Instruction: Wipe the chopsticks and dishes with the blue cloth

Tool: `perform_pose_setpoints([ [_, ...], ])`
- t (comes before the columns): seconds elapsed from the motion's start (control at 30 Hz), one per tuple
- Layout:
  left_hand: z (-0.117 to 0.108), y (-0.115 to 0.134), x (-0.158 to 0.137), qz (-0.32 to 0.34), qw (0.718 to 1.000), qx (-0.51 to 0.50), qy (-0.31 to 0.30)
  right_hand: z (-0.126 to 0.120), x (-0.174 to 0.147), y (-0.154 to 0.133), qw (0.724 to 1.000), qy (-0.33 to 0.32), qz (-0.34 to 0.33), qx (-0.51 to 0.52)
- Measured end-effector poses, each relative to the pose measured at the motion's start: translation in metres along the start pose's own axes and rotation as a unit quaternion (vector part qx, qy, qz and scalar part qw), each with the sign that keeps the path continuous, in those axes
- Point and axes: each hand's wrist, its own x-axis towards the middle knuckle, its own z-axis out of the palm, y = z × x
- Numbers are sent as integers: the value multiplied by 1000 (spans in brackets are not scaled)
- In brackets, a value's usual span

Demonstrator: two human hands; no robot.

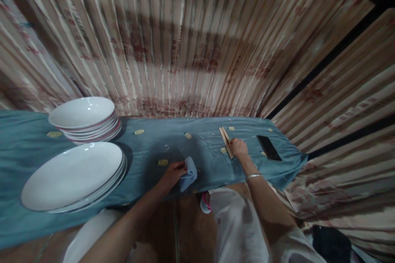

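Observation:
My left hand [173, 174] pinches a crumpled light blue cloth [189, 174] just above the front part of the covered table. To its right, my right hand [239, 147], with a silvery bangle on the wrist, has its fingers closed on wooden chopsticks [226, 141]. The chopsticks are pale and slim and lie close together at a slight angle, low over the tablecloth. My fingers hide their right side, so I cannot tell how many are gripped.
On the left stand a stack of white bowls [84, 115] with reddish rims and a stack of oval white plates [74, 176]. A black phone [269, 148] lies right of my right hand. The blue-green tablecloth [148, 139] reaches a patterned curtain [173, 49] behind.

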Motion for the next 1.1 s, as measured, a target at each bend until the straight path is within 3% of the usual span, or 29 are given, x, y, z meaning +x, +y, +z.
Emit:
perform_pose_setpoints([
  [0.9, -1, 0, -2, 4, 1000, -16, -2, 6, -10, -8, 1000, 9, -30, -4],
  [1.1, -4, -1, -5, 23, 997, -71, 4, 7, -27, -26, 992, 71, -67, 80],
])
